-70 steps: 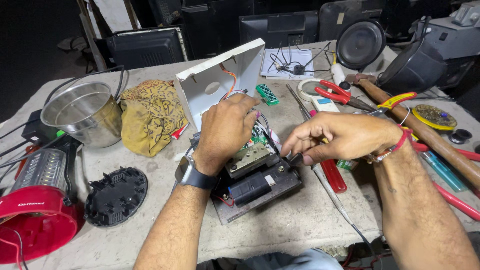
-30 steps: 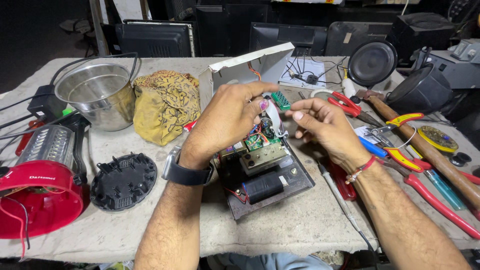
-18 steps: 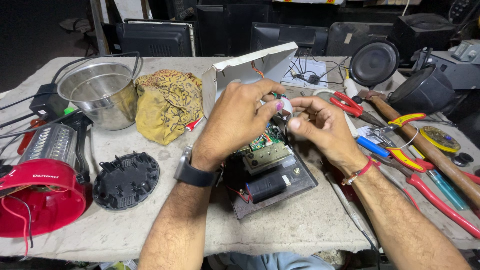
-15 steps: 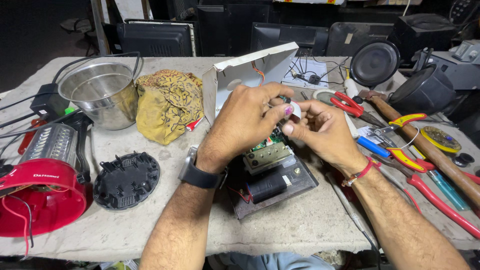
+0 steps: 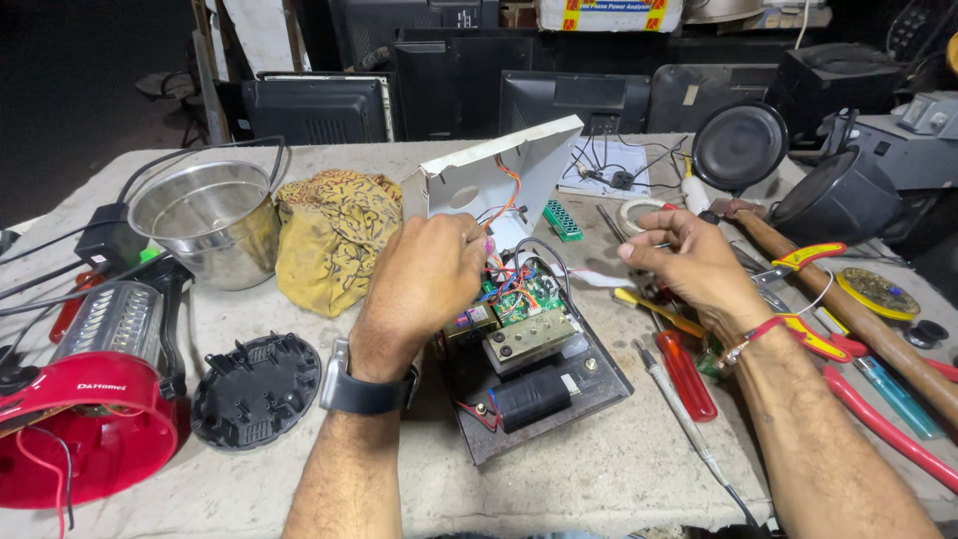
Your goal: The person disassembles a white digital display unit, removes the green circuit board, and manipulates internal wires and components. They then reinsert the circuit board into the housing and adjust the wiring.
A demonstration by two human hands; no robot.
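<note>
the opened electronic unit (image 5: 529, 369) lies on the grey table (image 5: 599, 479), and everything here is placed from it. its dark base plate carries a green circuit board (image 5: 524, 294) with coloured wires, a metal block and a black cylinder part at its near end. the white cover (image 5: 489, 180) stands tilted up at the far edge of the unit, joined to it by orange wires.

the left hand (image 5: 424, 279) rests on the unit's left far corner, fingers curled down onto the wires by the board; its grip looks closed around them, though the fingertips are hidden. a dark watch sits on that wrist.

the right hand (image 5: 694, 265) hovers just right of the unit, above the tools, apart from the board. its thumb and fingers are pinched together; whether something small is between them cannot be told.

right of the unit lie a red-handled screwdriver (image 5: 687, 374), a yellow-handled one and red-handled pliers (image 5: 878, 419). left of the unit sits a yellow cloth (image 5: 329, 235), then a steel pot (image 5: 210, 220) beyond it. a black round lid (image 5: 254, 389) lies near left of the unit, and a red appliance (image 5: 85, 419) further left.
</note>
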